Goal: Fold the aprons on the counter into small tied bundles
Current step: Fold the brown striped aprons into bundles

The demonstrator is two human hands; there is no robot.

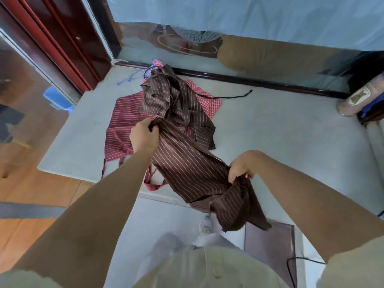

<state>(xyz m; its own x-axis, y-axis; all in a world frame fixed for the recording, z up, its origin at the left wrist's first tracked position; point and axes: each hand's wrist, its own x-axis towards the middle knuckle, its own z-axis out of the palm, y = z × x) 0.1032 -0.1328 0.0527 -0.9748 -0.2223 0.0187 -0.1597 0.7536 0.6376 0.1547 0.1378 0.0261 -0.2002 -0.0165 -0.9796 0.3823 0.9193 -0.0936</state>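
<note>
Red apron [119,121] flat on the counter [270,132], left of its centre, partly covered. Left hand [143,138] fisted round a bunch of brown apron [187,165] over the counter's middle; right hand [240,168] gripping its lower end past the counter's near edge. Likely trouble if pulled hard: red apron dragged off the counter, black strap [234,97] snagged.

We see frosted glass [249,13] behind, a red door frame [68,48] left, wood floor [31,235] below it
</note>
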